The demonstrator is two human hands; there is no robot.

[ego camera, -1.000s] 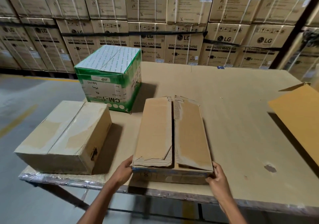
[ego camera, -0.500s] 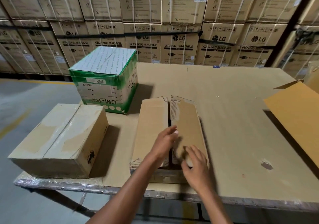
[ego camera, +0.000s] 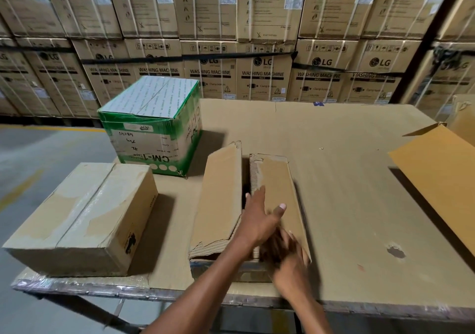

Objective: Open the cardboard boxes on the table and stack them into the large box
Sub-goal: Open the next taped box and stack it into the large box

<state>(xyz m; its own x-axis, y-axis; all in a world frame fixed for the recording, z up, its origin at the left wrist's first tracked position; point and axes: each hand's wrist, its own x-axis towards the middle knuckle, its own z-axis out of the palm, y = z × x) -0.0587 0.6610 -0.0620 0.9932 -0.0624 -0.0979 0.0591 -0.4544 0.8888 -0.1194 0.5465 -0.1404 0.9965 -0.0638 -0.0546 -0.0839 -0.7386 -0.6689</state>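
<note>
At the near edge of the table (ego camera: 334,138), both hands have left the outer end corners of the middle box (ego camera: 277,179), where they rested a second ago, and now work at its top seam. The right hand (ego camera: 290,264) is nearest the camera and blurred by motion; it lies at the near end of the right flap (ego camera: 280,184), but whether its fingers curl under the flap edge or lie flat on it cannot be told. The left hand (ego camera: 259,220) crosses in from the left with fingers extended and spread, thumb out over the right flap, fingertips at the dark gap between the flaps; it presses or reaches and pinches nothing visible. The left flap (ego camera: 221,194) has risen since half a second ago: its far corner now stands clear of the seam and the gap is wider. This indicates that the box is untaped and that the opening step is in progress, not complete. To the left, near the table corner, the taped brown box (ego camera: 77,218) stands closed and untouched. Beyond it, the green and white box (ego camera: 151,125) also stands closed. At the right edge, a raised flap marks the large box (ego camera: 442,169); its interior is out of view, so its contents cannot be told. In the background, stacked washing machine cartons (ego camera: 262,73) form a wall. Judged from this layout, no box is stacked yet.
</note>
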